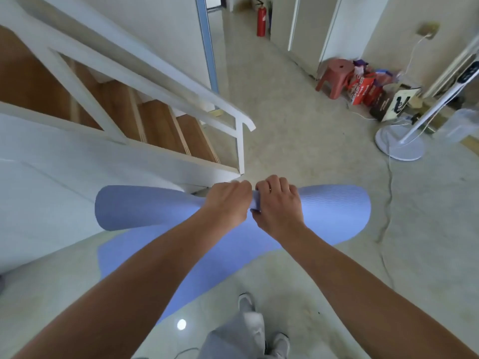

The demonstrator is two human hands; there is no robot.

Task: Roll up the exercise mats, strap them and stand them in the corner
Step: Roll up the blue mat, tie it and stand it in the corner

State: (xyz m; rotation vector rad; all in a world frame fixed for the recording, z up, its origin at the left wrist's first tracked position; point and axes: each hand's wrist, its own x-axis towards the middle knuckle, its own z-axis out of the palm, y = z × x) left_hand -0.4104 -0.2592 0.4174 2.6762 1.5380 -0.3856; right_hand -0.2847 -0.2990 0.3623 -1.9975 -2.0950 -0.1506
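Note:
A light purple exercise mat (334, 213) is held up in front of me, its top edge pinched together at the middle. My left hand (228, 200) and my right hand (278, 203) grip that edge side by side, almost touching. The mat flares out left and right of my hands and droops down. Its lower part (145, 263) lies on the floor toward the stairs. No strap shows in view.
A white staircase with wooden treads (160, 125) and its railing (241, 120) stand at left. A fan base (399, 143) with a cable, a red stool (337, 73) and bags sit at right. A fire extinguisher (261, 20) stands far back. My feet (259, 330) are below.

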